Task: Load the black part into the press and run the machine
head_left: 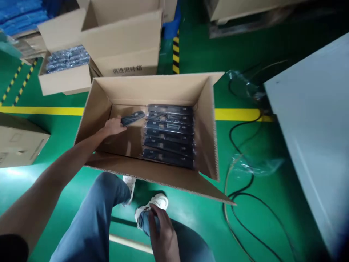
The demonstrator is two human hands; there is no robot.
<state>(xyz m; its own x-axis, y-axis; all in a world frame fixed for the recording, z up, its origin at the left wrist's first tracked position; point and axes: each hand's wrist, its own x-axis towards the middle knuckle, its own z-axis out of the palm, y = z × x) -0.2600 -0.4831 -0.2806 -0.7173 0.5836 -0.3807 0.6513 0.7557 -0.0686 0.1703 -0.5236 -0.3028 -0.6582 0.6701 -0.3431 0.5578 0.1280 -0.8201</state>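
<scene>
My left hand [113, 126] reaches into an open cardboard box [128, 89] and grips the near end of a dark, plastic-wrapped part [133, 118]. That part lies slightly tilted in the left half of the box, its far end close to a column of similar parts. Several dark wrapped parts [169, 140] fill the right half, lying side by side. My right hand [165, 234] is outside the box, above my right knee, with its fingers curled and close together; whatever they might hold is hidden.
Behind stand a tall open carton [122, 40] and a smaller box of wrapped items [65, 82]. A closed carton [21, 142] is at the left. Cables [251, 178] and clear plastic lie on the green floor, beside a pale cabinet [313, 109].
</scene>
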